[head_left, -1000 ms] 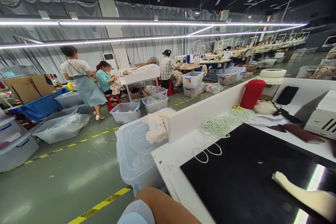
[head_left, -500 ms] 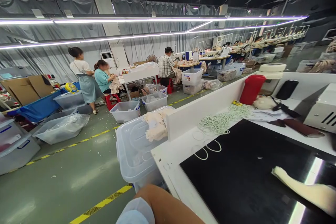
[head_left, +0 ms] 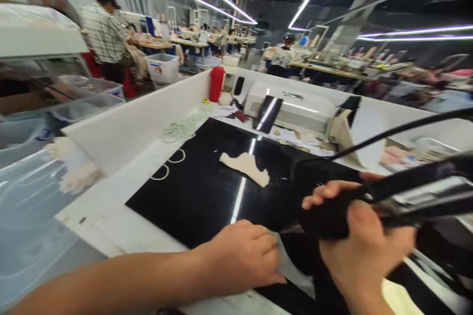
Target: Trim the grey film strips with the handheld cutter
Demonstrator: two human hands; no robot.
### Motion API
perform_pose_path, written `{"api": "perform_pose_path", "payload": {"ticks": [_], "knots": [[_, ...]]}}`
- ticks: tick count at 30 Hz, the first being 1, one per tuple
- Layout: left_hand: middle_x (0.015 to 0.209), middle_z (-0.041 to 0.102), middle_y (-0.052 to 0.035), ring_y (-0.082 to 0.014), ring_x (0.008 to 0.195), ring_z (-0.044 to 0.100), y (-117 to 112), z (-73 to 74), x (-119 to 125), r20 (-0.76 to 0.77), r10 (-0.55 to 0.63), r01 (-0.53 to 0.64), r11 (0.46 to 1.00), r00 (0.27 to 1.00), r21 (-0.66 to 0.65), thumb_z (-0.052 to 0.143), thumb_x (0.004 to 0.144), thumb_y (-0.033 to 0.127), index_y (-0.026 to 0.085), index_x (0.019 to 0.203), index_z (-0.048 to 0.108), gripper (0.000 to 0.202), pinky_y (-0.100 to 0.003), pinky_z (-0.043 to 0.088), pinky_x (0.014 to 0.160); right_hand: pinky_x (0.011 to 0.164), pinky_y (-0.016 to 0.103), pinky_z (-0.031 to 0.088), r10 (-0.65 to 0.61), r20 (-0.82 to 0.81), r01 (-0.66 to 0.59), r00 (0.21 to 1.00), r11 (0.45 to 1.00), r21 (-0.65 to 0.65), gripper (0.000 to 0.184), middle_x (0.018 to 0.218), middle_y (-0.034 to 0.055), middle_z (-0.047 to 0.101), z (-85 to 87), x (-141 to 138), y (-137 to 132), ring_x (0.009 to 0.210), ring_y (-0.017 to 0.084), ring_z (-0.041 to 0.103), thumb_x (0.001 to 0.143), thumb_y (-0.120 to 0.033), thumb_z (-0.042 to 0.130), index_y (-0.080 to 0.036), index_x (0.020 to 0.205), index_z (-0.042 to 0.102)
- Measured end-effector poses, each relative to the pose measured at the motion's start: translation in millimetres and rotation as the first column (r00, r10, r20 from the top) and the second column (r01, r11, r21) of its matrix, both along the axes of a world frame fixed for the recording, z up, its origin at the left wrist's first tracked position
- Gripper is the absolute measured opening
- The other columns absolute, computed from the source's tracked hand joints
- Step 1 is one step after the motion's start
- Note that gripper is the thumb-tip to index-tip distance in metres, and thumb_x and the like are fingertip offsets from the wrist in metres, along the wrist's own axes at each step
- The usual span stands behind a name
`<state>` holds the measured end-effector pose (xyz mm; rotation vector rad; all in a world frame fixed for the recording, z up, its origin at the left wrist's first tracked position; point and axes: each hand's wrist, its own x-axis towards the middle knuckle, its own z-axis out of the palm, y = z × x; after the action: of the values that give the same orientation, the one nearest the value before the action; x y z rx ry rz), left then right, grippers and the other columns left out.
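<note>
My left hand (head_left: 246, 256) is closed at the front edge of the black tabletop panel (head_left: 192, 177). From behind its fingers comes a thin, translucent grey piece (head_left: 293, 266), which seems gripped there. On the right, my right hand (head_left: 373, 246) is wrapped round a bulky black object (head_left: 332, 219); thumb and fingers lie on opposite sides. A metallic part shows beside it, but blur hides its exact kind. A cream fabric piece (head_left: 246, 166) lies flat on the panel, touched by neither hand. Pale elastic loops (head_left: 176, 156) rest at the panel's left edge.
A low white partition (head_left: 148, 118) borders the table. Along the back stand a red thread cone (head_left: 217, 83) and a white machine (head_left: 291, 108). A black cable (head_left: 391, 133) crosses the right side. Clear plastic bins (head_left: 33, 216) stand left; a co-worker (head_left: 107, 34) sits beyond.
The view has swung right and down toward the table. Both hands have come into sight, the right one gripping the black object. The cream fabric piece now lies further left in view.
</note>
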<state>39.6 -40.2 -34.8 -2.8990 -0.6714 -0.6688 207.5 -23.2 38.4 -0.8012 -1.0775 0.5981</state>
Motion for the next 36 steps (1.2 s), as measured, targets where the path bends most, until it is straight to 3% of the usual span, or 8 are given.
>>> {"api": "perform_pose_path", "payload": {"ticks": [1, 7, 17, 24, 36], "knots": [[0.11, 0.075, -0.0105, -0.0191, 0.1, 0.073, 0, -0.6, -4, 0.053, 0.002, -0.003, 1.0, 0.999, 0.012, 0.058, 0.108, 0.051, 0.016, 0.095, 0.068, 0.039, -0.03, 0.059, 0.079, 0.056, 0.032, 0.061, -0.006, -0.051, 0.006, 0.999, 1.0, 0.0, 0.039, 0.079, -0.006, 0.065, 3.0, -1, 1, 0.063, 0.016, 0.062, 0.085, -0.033, 0.082, -0.028, 0.118, 0.061], [0.111, 0.077, -0.01, -0.0225, 0.105, 0.073, -8, 2.5, -15, 0.096, -0.01, 0.009, 1.0, 0.995, 0.005, 0.058, 0.11, 0.045, 0.014, 0.098, 0.067, 0.034, -0.033, 0.058, 0.08, 0.052, 0.03, 0.059, 0.019, -0.07, -0.016, 0.997, 0.999, 0.04, 0.038, 0.077, -0.0046, 0.065, 13.1, -14, 1, 0.06, 0.015, 0.063, 0.084, -0.036, 0.082, -0.026, 0.114, 0.061], [0.115, 0.078, -0.0075, -0.0207, 0.106, 0.073, -8, 10.6, -21, 0.135, -0.013, 0.008, 0.999, 0.991, 0.037, 0.059, 0.11, 0.04, 0.012, 0.102, 0.069, 0.031, -0.034, 0.059, 0.078, 0.057, 0.032, 0.057, 0.05, -0.026, -0.049, 0.998, 0.999, 0.021, 0.037, 0.084, -0.0041, 0.064, 0.4, -14, -2, 0.066, 0.015, 0.063, 0.09, -0.038, 0.08, -0.027, 0.118, 0.058], [0.113, 0.079, -0.0082, -0.021, 0.106, 0.074, -7, 8.1, -22, 0.149, -0.026, 0.02, 0.999, 0.989, 0.044, 0.049, 0.114, 0.038, 0.012, 0.101, 0.068, 0.035, -0.034, 0.059, 0.079, 0.055, 0.031, 0.057, 0.049, -0.068, -0.047, 0.996, 0.999, 0.026, 0.034, 0.08, -0.0046, 0.066, 2.4, -18, -2, 0.065, 0.016, 0.064, 0.09, -0.03, 0.078, -0.027, 0.118, 0.06], [0.116, 0.079, -0.0078, -0.0207, 0.109, 0.074, -6, 9.8, -24, 0.138, -0.034, 0.027, 0.999, 0.99, 0.047, 0.04, 0.117, 0.038, 0.011, 0.101, 0.068, 0.041, -0.034, 0.06, 0.081, 0.053, 0.03, 0.056, 0.083, -0.104, -0.079, 0.991, 0.996, 0.044, 0.041, 0.08, -0.0051, 0.066, 5.3, -24, -2, 0.062, 0.015, 0.063, 0.088, -0.04, 0.082, -0.028, 0.118, 0.059]]}}
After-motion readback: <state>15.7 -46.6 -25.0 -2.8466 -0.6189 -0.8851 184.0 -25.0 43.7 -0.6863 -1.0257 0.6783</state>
